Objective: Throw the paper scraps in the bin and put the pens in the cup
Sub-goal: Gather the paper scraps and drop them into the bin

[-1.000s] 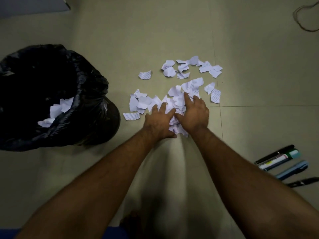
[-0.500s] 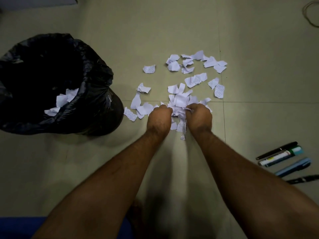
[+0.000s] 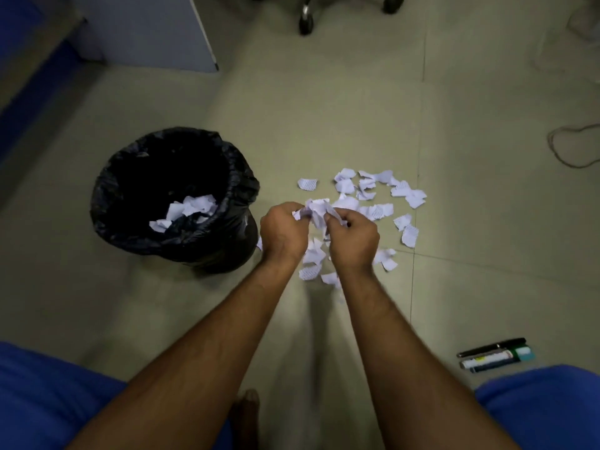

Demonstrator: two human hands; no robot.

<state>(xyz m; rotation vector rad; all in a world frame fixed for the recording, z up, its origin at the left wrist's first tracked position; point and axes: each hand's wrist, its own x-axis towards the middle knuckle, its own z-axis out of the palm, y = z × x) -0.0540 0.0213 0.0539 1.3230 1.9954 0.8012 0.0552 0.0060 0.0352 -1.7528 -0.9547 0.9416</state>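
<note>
Round bin lined with black plastic bag (image 3: 130,203) holds several white torn paper scraps (image 3: 191,207). Left hand (image 3: 283,233) and right hand (image 3: 354,237), raised together, pinch a crumpled scrap bundle (image 3: 316,209); loose scraps (image 3: 378,194) on tiled floor (image 3: 324,108).

Around us dim, flat indoor light, soft shadows on our floor (image 3: 324,108), blurred, bowed wide-angle edges.

I am in what looks like an office: a pale tiled floor (image 3: 324,108), a chair castor (image 3: 306,22) on a metal leg, a grey partition panel (image 3: 146,30), a bin (image 3: 168,196) lined with a black bag, and pens (image 3: 495,355) lying nearby.
</note>
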